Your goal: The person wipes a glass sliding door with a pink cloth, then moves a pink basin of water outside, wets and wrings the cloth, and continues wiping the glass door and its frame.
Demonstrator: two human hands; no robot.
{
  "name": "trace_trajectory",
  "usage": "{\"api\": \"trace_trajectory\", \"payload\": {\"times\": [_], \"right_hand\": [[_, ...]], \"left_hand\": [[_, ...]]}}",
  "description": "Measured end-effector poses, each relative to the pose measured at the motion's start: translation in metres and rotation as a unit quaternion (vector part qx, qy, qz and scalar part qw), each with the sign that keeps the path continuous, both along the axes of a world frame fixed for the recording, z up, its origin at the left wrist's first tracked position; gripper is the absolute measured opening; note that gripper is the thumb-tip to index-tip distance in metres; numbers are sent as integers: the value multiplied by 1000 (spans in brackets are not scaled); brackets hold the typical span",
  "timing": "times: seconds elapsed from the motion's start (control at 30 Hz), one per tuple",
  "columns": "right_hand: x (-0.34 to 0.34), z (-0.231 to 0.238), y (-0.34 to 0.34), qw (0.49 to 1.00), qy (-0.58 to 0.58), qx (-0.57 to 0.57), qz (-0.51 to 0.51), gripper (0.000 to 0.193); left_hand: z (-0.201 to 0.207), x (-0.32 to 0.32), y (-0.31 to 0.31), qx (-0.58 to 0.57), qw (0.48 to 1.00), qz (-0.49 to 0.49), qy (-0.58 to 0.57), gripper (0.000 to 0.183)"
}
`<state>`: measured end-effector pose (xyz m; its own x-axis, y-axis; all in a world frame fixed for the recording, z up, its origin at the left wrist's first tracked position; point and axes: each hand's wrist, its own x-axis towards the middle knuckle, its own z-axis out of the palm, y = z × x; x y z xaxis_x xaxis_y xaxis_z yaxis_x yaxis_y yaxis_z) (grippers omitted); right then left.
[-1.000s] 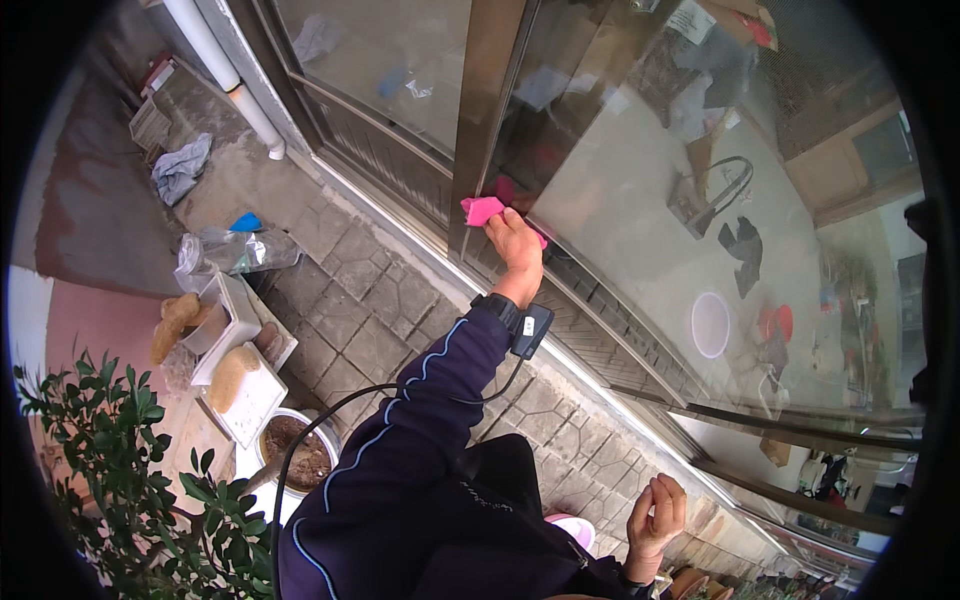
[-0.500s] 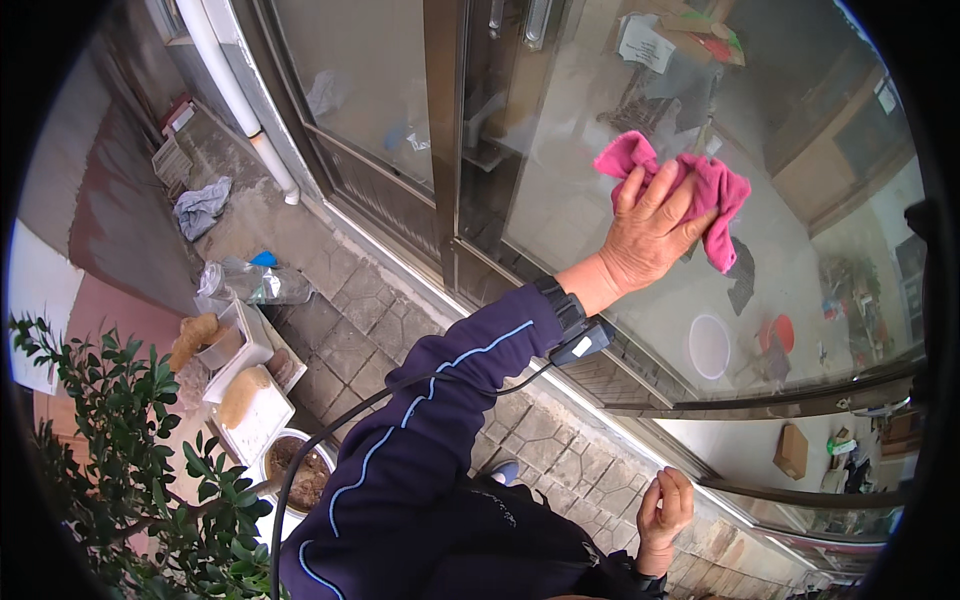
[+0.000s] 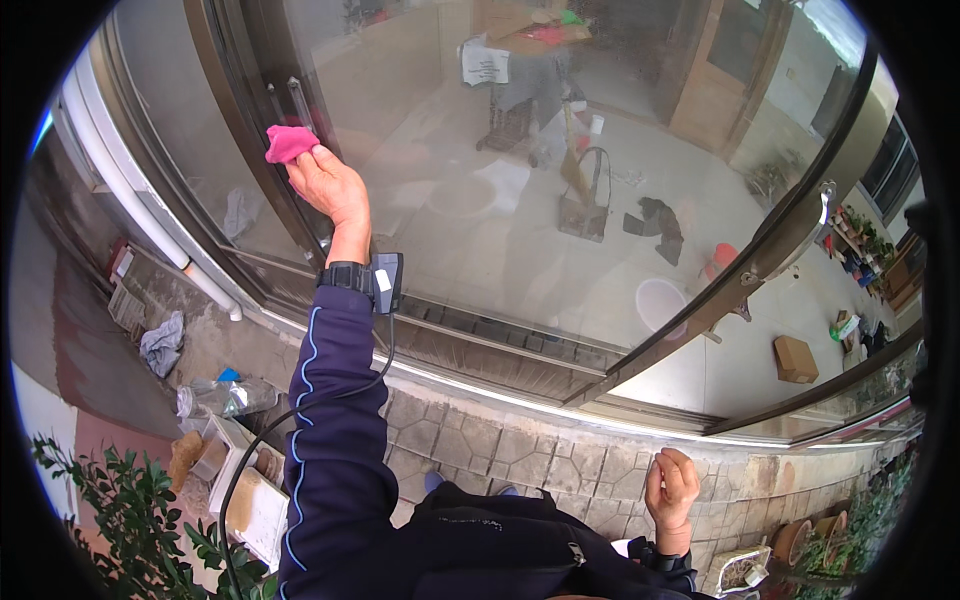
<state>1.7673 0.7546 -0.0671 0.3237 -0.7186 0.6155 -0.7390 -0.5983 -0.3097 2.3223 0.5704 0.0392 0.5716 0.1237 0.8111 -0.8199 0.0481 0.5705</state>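
My left hand [image 3: 332, 190] is stretched out at the glass door, closed round a bunched pink cloth [image 3: 291, 144]. The cloth sits beside the brown metal door frame [image 3: 232, 105], near a handle, with its upper part sticking out past my fingers. A black strap with a small box [image 3: 387, 283] and a cable is on that wrist. To the right of my body, my right hand [image 3: 672, 488] is held up in the air with curled fingers. Nothing shows in it, and it touches nothing. The large glass pane [image 3: 420, 130] lies between the two hands and the room behind.
Through the glass show a dustpan [image 3: 582, 218], a pale basin [image 3: 661, 304] and a cardboard box [image 3: 795, 359]. A white pipe [image 3: 140, 200] runs down at the left. Below it are plastic bottles [image 3: 235, 396], white containers [image 3: 257, 510] and a leafy plant [image 3: 130, 510]. Paving [image 3: 520, 450] lies underfoot.
My left hand has moved left with the pink cloth, from the middle of the glass to the door frame. The view has turned rightward. My right hand stays curled.
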Motion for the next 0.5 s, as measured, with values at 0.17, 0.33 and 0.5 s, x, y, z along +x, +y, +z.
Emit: {"api": "trace_trajectory", "payload": {"times": [0.17, 0.33, 0.5], "right_hand": [[-17, -5, -14, 1000, -14, -11, -1, 19], [-18, -8, -30, 999, -26, -17, 34, 21], [-29, -14, -32, 998, -30, -37, 47, 21]], "left_hand": [[70, -87, -18, 4, 981, -19, -192, 33], [31, -212, -33, 61, 917, -65, -389, 41], [-64, -264, -15, 117, 766, -239, -586, 40]]}}
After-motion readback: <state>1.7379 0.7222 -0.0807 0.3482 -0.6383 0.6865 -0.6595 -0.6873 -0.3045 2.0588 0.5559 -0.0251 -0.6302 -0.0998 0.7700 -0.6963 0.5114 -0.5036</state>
